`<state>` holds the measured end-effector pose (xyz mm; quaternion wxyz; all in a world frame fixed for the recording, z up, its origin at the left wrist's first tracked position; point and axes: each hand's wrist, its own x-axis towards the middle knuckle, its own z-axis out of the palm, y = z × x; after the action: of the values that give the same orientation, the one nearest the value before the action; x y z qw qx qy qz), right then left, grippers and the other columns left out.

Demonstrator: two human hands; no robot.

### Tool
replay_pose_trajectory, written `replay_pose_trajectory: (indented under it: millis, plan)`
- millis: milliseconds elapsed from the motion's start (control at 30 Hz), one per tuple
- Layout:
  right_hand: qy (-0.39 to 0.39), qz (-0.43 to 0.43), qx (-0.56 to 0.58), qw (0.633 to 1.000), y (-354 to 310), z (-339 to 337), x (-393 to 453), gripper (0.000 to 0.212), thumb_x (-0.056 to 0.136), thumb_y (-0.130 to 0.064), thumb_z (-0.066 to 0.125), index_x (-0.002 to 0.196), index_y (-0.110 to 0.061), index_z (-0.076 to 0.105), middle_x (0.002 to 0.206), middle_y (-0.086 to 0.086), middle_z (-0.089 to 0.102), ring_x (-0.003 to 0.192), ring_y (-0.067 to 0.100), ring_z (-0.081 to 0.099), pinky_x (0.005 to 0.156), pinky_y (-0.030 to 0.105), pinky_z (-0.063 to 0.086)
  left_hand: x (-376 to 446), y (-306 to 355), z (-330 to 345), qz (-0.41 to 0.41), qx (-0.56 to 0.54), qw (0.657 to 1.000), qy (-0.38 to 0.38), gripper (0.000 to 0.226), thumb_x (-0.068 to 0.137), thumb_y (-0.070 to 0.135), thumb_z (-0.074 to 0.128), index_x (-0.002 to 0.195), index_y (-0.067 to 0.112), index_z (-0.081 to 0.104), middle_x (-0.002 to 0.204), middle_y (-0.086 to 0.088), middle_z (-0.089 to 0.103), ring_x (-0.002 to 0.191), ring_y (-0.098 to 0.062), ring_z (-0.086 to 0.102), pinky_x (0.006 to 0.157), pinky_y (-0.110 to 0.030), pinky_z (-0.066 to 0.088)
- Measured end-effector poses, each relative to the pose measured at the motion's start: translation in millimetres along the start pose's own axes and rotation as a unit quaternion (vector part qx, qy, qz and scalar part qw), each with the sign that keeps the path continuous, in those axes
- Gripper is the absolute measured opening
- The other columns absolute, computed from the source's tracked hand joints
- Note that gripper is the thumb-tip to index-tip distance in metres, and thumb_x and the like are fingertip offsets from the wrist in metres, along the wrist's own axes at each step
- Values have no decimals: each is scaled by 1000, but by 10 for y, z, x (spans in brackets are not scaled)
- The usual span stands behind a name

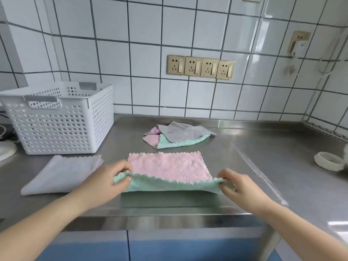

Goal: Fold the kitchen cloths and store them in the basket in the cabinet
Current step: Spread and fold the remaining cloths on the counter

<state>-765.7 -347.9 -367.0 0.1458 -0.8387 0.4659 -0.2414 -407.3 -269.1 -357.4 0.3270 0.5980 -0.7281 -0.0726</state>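
Now, on the steel counter (pixel 244 157), backed by a white tiled wall (pixel 141 34) with a row of four brass-coloured sockets (pixel 200 67), both hands are on the pink-and-green cloth (pixel 169 166). Left hand (pixel 111 178) pinches the near left corner, right hand (pixel 237 182) pinches the near right corner, and that green edge is lifted clear while the far pink part lies flat. Folded grey cloth (pixel 60 174) lies just left of it, in front of the white perforated basket (pixel 62 119) standing on the counter. Further back sits a loose heap of cloths (pixel 178 134), grey on top, green and pink beneath; how many are in it is hard to tell. Blue cabinet fronts (pixel 169 247) run below the counter edge. At the right edge, a white ring-shaped object (pixel 327 161) is cut off. Basket contents are hidden.
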Motion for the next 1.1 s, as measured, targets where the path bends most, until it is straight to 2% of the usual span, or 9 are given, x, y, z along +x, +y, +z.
replay_pose_trajectory:
  millis: [100, 233, 300, 467, 633, 700, 767, 933, 1100]
  plan:
    - [-9, 4, -6, 1000, 65, 141, -249, 24, 89, -24, 55, 85, -45, 45, 73, -21, 59, 68, 7, 54, 64, 17, 41, -217, -65, 170, -23, -37, 999, -12, 21, 86, 17, 62, 81, 35, 54, 78, 15, 60, 48, -12, 39, 58, -27, 37]
    - [53, 19, 22, 998, 119, 134, -322, 26, 85, -25, 64, 80, -47, 51, 75, -27, 60, 55, 3, 48, 55, 12, 37, -270, -133, 273, -42, -55, 998, -3, 16, 84, 23, 64, 81, 36, 55, 48, 8, 43, 42, -7, 29, 46, -20, 22]
    - [83, 36, 43, 995, 127, 121, -266, 24, 83, -27, 67, 78, -46, 54, 76, -29, 61, 55, 0, 49, 52, 10, 37, -245, -155, 291, -50, -59, 997, -7, 11, 83, 30, 63, 84, 39, 55, 47, 5, 37, 44, -6, 29, 47, -21, 22]
    - [114, 90, 89, 985, 139, 180, 26, 17, 81, -31, 69, 82, -43, 57, 68, -20, 64, 62, -4, 56, 49, 8, 41, 9, -272, 327, -89, -59, 994, 26, 11, 83, 37, 65, 85, 41, 54, 70, -13, 58, 51, -9, 37, 54, -28, 32]
    - [96, 120, 55, 987, 217, 280, 488, 13, 87, -29, 63, 100, -31, 61, 91, -11, 63, 80, 11, 54, 65, 21, 38, 385, -422, 404, -103, -31, 993, 49, 22, 86, 27, 65, 93, 42, 51, 87, 13, 58, 53, 0, 42, 51, -11, 30]
    - [81, 134, 41, 987, 249, 301, 688, 17, 89, -27, 60, 106, -26, 62, 95, -11, 60, 86, 10, 52, 71, 23, 36, 519, -484, 431, -113, -16, 992, 52, 23, 87, 24, 64, 106, 33, 55, 93, 13, 55, 67, 2, 51, 55, -7, 30]
    - [64, 142, 26, 987, 283, 314, 842, 18, 90, -27, 59, 107, -25, 62, 94, -11, 58, 87, 10, 51, 68, 22, 36, 626, -534, 464, -126, -4, 991, 42, 30, 89, 25, 62, 117, 28, 53, 105, 10, 55, 89, -12, 58, 64, -15, 31]
    - [33, 165, -4, 986, 349, 383, 1080, 14, 88, -26, 59, 101, -30, 62, 86, -10, 56, 69, 10, 54, 55, 23, 39, 806, -650, 532, -154, 41, 987, 20, 36, 89, 28, 61, 124, 25, 50, 105, 0, 57, 64, -1, 42, 54, -16, 27]
    - [28, 180, -13, 983, 412, 446, 1182, 15, 86, -28, 61, 101, -30, 63, 84, -12, 55, 74, 9, 51, 54, 18, 36, 896, -740, 590, -175, 61, 983, 0, 36, 90, 30, 60, 124, 25, 49, 127, 2, 56, 85, -12, 49, 72, -25, 34]
